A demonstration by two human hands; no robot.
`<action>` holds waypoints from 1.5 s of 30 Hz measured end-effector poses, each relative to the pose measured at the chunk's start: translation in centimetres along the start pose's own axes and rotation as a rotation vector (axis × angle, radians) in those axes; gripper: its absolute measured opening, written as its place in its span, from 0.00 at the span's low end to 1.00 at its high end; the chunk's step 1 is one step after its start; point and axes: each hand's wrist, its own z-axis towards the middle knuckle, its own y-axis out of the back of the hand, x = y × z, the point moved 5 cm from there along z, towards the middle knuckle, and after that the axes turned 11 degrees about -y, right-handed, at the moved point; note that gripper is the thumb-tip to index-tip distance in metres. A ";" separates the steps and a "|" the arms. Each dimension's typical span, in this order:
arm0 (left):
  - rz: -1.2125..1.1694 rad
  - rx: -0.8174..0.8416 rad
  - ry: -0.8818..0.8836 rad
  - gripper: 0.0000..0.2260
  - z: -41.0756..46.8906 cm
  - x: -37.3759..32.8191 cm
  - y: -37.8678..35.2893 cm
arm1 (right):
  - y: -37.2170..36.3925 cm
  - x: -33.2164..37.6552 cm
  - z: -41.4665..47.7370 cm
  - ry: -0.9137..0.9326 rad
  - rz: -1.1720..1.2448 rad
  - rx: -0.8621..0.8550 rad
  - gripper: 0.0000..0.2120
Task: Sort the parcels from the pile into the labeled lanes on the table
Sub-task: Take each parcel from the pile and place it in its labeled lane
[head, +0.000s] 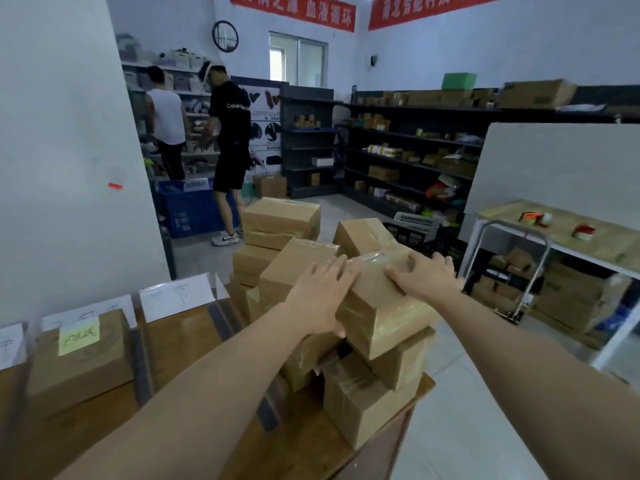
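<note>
We have the top parcel [377,306] between both hands on the pile [360,407] at the right end of the table [194,341]. It sits tilted, with its far end higher. Our left hand [322,296] presses its left side with fingers straight and spread. Our right hand [424,275] is on top, fingers bent and gripping the taped face.

We judge this to be the pick-up step. Next we need to lift the parcel off the boxes beneath, read its label, and carry it left to the matching lane.

The lanes lie to the left, split by dark tape strips [140,368] and marked at the far side by white label cards [176,296]. One parcel with a yellow note [79,368] already fills a lane, and the lane just right of it shows bare wood.

The pile reaches the table's right edge, so a careless pull could tip lower boxes off onto the floor.
</note>
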 end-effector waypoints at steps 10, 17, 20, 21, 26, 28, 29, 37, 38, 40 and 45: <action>0.188 -0.132 -0.058 0.60 0.8 -2.9 -2.4 | 0.8 -1.9 1.8 0.019 0.166 -0.001 0.32; 0.131 -0.152 -0.064 0.52 0.9 -3.1 -2.5 | 2.2 -2.8 3.3 -0.022 0.365 -0.043 0.27; 0.032 -0.129 -0.028 0.51 0.7 -2.7 -2.8 | 2.1 -3.2 3.7 -0.064 0.554 0.012 0.21; -0.001 -0.124 -0.019 0.51 0.6 -2.6 -2.7 | 1.9 -3.3 3.9 -0.065 0.663 0.032 0.18; -0.276 -0.099 0.113 0.49 0.7 -1.9 -2.3 | 0.8 -4.3 4.5 -0.130 0.840 0.091 0.21; -0.281 -0.096 0.134 0.47 1.1 -2.1 -2.2 | 0.1 -4.7 4.6 -0.174 0.899 0.152 0.19; -0.276 -0.097 0.136 0.47 1.2 -2.3 -2.1 | -0.1 -4.8 4.6 -0.186 0.949 0.183 0.19; -0.454 -0.334 0.237 0.29 1.5 -1.1 0.6 | 1.2 -4.6 4.8 -0.165 1.240 0.171 0.16; -0.459 -0.365 0.244 0.27 1.8 -0.8 1.4 | 1.8 -4.2 4.6 -0.153 1.278 0.176 0.14; -0.499 -0.439 0.269 0.22 2.3 -0.2 3.2 | 3.0 -3.4 4.3 -0.140 1.362 0.218 0.12; -0.876 -0.586 0.448 0.21 2.7 2.8 6.4 | 6.4 -1.6 3.9 0.001 1.592 0.362 0.15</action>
